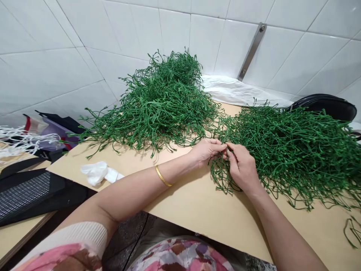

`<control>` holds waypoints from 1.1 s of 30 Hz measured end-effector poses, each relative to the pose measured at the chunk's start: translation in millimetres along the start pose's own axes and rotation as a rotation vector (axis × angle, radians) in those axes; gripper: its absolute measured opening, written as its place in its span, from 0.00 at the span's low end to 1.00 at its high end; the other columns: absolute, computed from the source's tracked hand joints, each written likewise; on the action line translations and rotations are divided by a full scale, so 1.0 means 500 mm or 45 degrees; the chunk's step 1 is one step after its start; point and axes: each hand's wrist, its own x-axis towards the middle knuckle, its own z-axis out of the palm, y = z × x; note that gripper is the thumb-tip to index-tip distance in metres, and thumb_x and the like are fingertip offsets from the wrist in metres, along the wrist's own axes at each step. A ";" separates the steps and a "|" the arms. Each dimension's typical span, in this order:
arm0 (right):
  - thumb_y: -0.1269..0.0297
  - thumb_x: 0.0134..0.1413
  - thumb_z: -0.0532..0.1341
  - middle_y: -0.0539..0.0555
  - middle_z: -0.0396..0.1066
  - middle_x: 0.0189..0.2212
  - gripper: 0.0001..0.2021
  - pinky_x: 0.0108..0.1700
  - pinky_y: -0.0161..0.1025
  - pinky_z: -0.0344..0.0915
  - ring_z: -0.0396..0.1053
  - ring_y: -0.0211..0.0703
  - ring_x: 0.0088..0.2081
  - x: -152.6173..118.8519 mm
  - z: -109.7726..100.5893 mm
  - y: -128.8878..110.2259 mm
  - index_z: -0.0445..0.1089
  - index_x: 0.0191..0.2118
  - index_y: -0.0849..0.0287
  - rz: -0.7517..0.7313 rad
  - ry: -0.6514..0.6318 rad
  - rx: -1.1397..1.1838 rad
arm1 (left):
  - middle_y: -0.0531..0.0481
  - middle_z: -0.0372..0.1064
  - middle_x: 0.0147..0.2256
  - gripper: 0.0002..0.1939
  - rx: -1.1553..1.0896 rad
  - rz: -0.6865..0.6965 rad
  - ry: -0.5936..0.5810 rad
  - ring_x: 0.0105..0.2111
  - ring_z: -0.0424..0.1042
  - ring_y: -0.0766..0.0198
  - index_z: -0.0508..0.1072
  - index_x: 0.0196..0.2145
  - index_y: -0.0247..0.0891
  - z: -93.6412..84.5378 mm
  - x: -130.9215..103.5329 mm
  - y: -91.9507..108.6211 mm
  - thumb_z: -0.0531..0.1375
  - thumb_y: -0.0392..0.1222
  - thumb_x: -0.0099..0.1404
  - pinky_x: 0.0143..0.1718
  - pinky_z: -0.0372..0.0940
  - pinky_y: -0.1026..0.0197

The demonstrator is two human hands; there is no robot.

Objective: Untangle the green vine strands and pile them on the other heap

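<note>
My left hand [207, 151] and my right hand [244, 165] meet over the table, fingertips pinched together on a thin green cord. The exact spot they grip is too small to make out clearly. Below them a small cluster of green cords [222, 176] lies on the tabletop [180, 210]. To the right of my right hand spreads a wide heap of green cords [299, 146] with small knots or tufts at the ends. Beyond my left hand rises a taller heap of similar green cords [166, 101].
Crumpled white tissue [96, 173] lies beside my left forearm. A white cloth or plastic sheet [239, 88] and a black case [324, 105] sit by the tiled wall [135, 34]. At left are white cords [25, 141] and a black mesh bag [28, 194].
</note>
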 end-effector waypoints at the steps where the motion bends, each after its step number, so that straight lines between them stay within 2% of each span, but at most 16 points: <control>1: 0.70 0.56 0.49 0.58 0.68 0.35 0.13 0.41 0.41 0.62 0.65 0.43 0.37 0.000 0.001 0.001 0.65 0.44 0.63 0.048 -0.019 0.080 | 0.51 0.65 0.19 0.08 -0.008 -0.005 -0.021 0.20 0.66 0.70 0.64 0.20 0.32 0.000 0.000 0.000 0.63 0.33 0.48 0.25 0.63 0.65; 5: 0.69 0.55 0.50 0.56 0.65 0.32 0.11 0.37 0.38 0.63 0.65 0.39 0.33 0.001 -0.003 -0.002 0.66 0.41 0.62 0.153 -0.002 0.198 | 0.50 0.67 0.19 0.08 0.010 0.004 -0.024 0.21 0.67 0.69 0.66 0.22 0.31 -0.004 0.004 0.000 0.64 0.33 0.45 0.28 0.64 0.64; 9: 0.69 0.56 0.50 0.55 0.65 0.31 0.11 0.37 0.38 0.63 0.64 0.39 0.32 0.000 -0.003 0.002 0.65 0.42 0.61 0.048 -0.022 0.185 | 0.51 0.66 0.17 0.11 0.115 0.045 -0.035 0.19 0.67 0.70 0.65 0.20 0.31 -0.007 0.008 -0.002 0.65 0.36 0.43 0.26 0.62 0.65; 13: 0.70 0.57 0.48 0.56 0.66 0.31 0.12 0.37 0.38 0.62 0.64 0.41 0.32 -0.002 0.003 0.016 0.64 0.44 0.63 -0.071 -0.060 -0.025 | 0.51 0.67 0.18 0.12 0.205 0.090 -0.056 0.20 0.66 0.71 0.65 0.19 0.31 -0.003 0.004 0.001 0.65 0.39 0.44 0.26 0.60 0.66; 17: 0.71 0.56 0.47 0.56 0.65 0.29 0.13 0.35 0.39 0.59 0.61 0.43 0.30 -0.001 0.006 0.018 0.66 0.41 0.62 -0.115 -0.013 -0.272 | 0.52 0.66 0.18 0.11 0.341 0.158 -0.071 0.20 0.65 0.72 0.65 0.18 0.31 0.002 -0.002 0.005 0.63 0.39 0.47 0.26 0.59 0.67; 20: 0.71 0.55 0.47 0.57 0.63 0.30 0.12 0.35 0.38 0.60 0.61 0.42 0.31 0.002 0.009 0.012 0.65 0.39 0.62 -0.063 -0.013 -0.162 | 0.52 0.66 0.17 0.10 0.367 0.169 -0.043 0.19 0.63 0.73 0.64 0.18 0.31 0.005 -0.005 0.007 0.62 0.38 0.47 0.27 0.59 0.67; 23: 0.71 0.55 0.46 0.57 0.65 0.33 0.12 0.37 0.37 0.61 0.64 0.41 0.33 0.002 0.013 0.006 0.64 0.41 0.63 0.005 -0.048 0.039 | 0.53 0.65 0.17 0.10 0.388 0.156 -0.027 0.18 0.62 0.74 0.63 0.17 0.32 0.008 -0.007 0.008 0.61 0.37 0.48 0.25 0.58 0.67; 28: 0.67 0.57 0.47 0.53 0.68 0.29 0.11 0.32 0.34 0.61 0.66 0.38 0.29 0.002 0.006 -0.012 0.62 0.44 0.61 0.229 -0.064 0.122 | 0.54 0.62 0.17 0.09 0.459 0.165 -0.024 0.18 0.60 0.75 0.61 0.18 0.32 0.012 -0.014 0.011 0.58 0.35 0.50 0.23 0.56 0.68; 30: 0.66 0.57 0.49 0.53 0.68 0.30 0.10 0.32 0.34 0.60 0.66 0.38 0.29 0.004 -0.001 -0.015 0.62 0.43 0.60 0.168 -0.061 0.042 | 0.56 0.60 0.16 0.08 0.475 0.175 -0.017 0.17 0.59 0.75 0.61 0.18 0.33 0.012 -0.016 0.013 0.57 0.33 0.49 0.21 0.54 0.69; 33: 0.66 0.58 0.47 0.55 0.67 0.31 0.10 0.32 0.34 0.58 0.64 0.39 0.30 0.008 -0.006 -0.008 0.64 0.38 0.61 -0.037 -0.068 -0.136 | 0.56 0.59 0.15 0.07 0.496 0.158 -0.029 0.15 0.56 0.76 0.60 0.18 0.33 0.010 -0.016 0.015 0.56 0.33 0.50 0.19 0.52 0.70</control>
